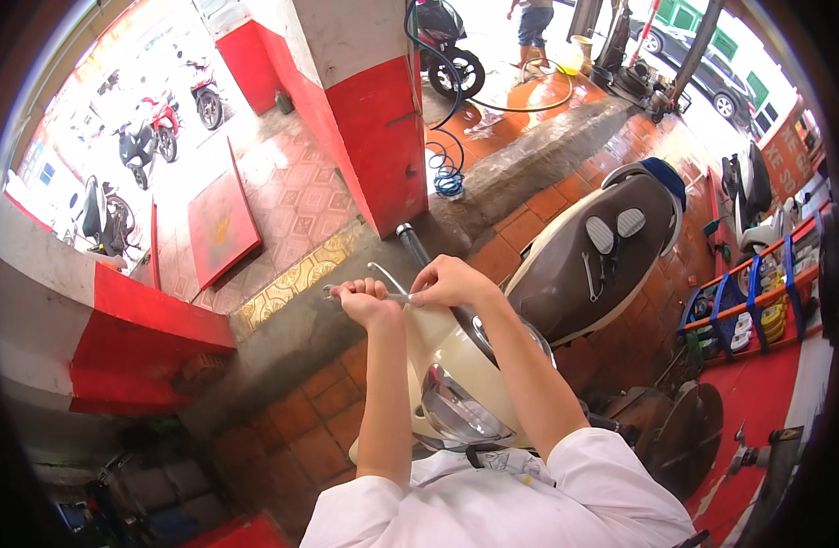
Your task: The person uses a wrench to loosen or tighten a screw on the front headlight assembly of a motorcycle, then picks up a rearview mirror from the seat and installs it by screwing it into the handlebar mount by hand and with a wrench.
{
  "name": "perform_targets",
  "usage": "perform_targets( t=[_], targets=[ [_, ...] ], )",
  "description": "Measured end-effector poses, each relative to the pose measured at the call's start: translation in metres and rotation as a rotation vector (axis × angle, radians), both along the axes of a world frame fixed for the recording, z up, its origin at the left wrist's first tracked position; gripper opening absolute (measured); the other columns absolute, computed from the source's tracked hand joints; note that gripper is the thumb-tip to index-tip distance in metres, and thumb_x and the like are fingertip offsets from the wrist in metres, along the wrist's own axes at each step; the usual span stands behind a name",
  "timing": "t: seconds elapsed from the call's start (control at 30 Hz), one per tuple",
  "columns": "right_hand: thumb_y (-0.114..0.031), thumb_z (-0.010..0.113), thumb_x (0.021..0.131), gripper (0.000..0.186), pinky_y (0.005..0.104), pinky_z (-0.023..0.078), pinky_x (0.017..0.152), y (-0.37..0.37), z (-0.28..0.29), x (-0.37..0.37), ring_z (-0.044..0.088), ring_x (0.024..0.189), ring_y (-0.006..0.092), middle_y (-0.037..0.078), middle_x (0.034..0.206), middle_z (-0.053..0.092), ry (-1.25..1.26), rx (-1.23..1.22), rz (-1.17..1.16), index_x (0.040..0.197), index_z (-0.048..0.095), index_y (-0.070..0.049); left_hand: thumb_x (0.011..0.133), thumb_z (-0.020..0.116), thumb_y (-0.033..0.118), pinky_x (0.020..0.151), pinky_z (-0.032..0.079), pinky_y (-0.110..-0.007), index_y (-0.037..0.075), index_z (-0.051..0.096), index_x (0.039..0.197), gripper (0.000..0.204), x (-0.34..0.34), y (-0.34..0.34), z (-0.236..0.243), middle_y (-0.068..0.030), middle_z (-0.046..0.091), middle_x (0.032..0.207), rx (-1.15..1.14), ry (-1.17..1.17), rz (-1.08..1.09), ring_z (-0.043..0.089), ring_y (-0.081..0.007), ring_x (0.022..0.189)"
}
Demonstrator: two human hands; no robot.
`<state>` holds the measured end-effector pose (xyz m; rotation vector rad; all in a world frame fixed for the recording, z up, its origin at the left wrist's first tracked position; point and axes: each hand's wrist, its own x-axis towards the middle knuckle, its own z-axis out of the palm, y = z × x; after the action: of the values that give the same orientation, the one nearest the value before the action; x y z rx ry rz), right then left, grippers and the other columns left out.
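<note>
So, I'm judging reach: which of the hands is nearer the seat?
Right: the right hand is at the handlebar, left of the seat in view. The left hand is farther left.

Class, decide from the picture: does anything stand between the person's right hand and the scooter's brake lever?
Nothing visible does. The right hand is close by the inner end of the brake lever; the left hand is nearby, not in between.
</note>
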<state>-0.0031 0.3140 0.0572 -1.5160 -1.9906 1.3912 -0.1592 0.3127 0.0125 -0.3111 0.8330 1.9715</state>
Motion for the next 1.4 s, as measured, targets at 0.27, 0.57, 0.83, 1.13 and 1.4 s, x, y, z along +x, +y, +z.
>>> perform_targets(
  t=[0.27, 0.57, 0.83, 1.13, 1.4],
  targets=[
    [-0.025, 0.075, 0.066, 0.028, 0.0316, 0.053, 0.08, 0.001, -0.001, -0.002, 0.068, 0.081, 0.0224, 0.011, 0.085, 0.073, -0.003, -0.044, -0.044, 0.089, 0.078, -0.01, 0.106, 0.03, 0.033, 0.04, 0.018, -0.025, 0.014, 0.032, 0.073, 0.038, 0.001, -0.006, 0.0, 0.0044, 0.027, 0.06, -0.037, 0.038, 0.027, 0.02, -0.0083, 0.046],
    [-0.025, 0.075, 0.067, 0.03, 0.0287, 0.052, 0.072, 0.001, -0.004, 0.0, 0.065, 0.072, 0.0161, 0.009, 0.077, 0.071, 0.033, -0.022, -0.033, 0.089, 0.077, -0.006, 0.106, 0.03, 0.039, 0.04, 0.016, -0.026, 0.014, 0.031, 0.071, 0.043, -0.001, -0.006, -0.01, 0.0042, 0.024, 0.058, -0.017, -0.02, 0.025, 0.017, -0.009, 0.047],
    [-0.027, 0.077, 0.064, 0.03, 0.029, 0.049, 0.065, 0.0, -0.008, 0.0, 0.061, 0.067, 0.0135, 0.005, 0.07, 0.065, 0.026, 0.03, -0.051, 0.081, 0.07, -0.003, 0.1, 0.036, 0.018, 0.039, 0.014, -0.025, 0.016, 0.034, 0.068, 0.032, -0.004, 0.042, -0.007, 0.0064, 0.023, 0.056, 0.09, -0.055, -0.628, 0.018, -0.0067, 0.044],
    [-0.018, 0.077, 0.066, 0.023, 0.026, 0.044, 0.056, 0.0, -0.008, 0.004, 0.056, 0.062, 0.01, 0.004, 0.07, 0.064, 0.276, -0.19, -0.104, 0.077, 0.066, -0.001, 0.103, 0.04, 0.027, 0.039, 0.015, -0.023, 0.015, 0.041, 0.077, 0.028, 0.022, 0.073, 0.027, 0.0078, 0.024, 0.057, 0.171, 0.116, -1.204, 0.018, -0.0044, 0.044],
    [-0.018, 0.079, 0.067, 0.026, 0.0244, 0.044, 0.053, 0.001, -0.006, 0.002, 0.055, 0.057, 0.0086, 0.003, 0.066, 0.063, 0.241, -0.139, -0.064, 0.083, 0.07, 0.001, 0.103, 0.035, 0.023, 0.039, 0.015, -0.024, 0.015, 0.039, 0.074, 0.031, -0.008, 0.018, 0.005, 0.0065, 0.024, 0.056, 0.117, -0.03, -0.344, 0.018, -0.0063, 0.044]
  ],
)
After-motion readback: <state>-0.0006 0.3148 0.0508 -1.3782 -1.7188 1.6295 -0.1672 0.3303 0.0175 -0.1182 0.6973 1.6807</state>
